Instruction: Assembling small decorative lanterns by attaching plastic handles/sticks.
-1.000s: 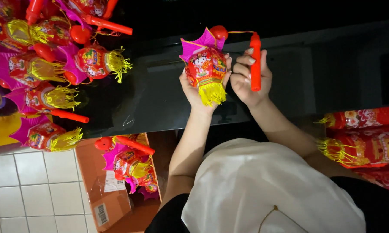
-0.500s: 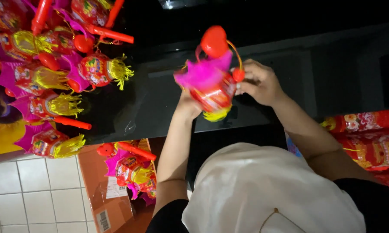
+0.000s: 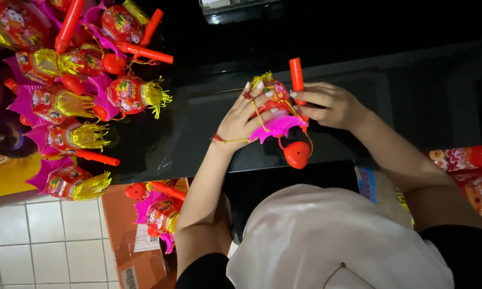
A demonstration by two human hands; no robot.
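Head view, looking down over a person's pale head covering (image 3: 326, 241) at a dark glossy table (image 3: 209, 134).

Both hands meet above the table's near edge around one small toy lantern (image 3: 273, 104), red with a magenta scalloped collar and yellow fringe. The left hand (image 3: 241, 115) cups the lantern's body, fingers spread over it, a thin yellow cord running across the wrist. The right hand (image 3: 326, 104) closes around the lantern's orange-red stick handle (image 3: 296, 75), which points away from the person. A red heart-shaped piece (image 3: 296, 155) dangles below the collar on its cord.

The work appears to be mid-assembly: the lantern is being joined or adjusted on its handle. The next move seems to call for a steady grip while untangling the cord.

At the far left, a heap of matching lanterns (image 3: 80, 96) lies on the table. Below it, more sit in a cardboard box (image 3: 139, 251) on the tiled floor (image 3: 43, 241).
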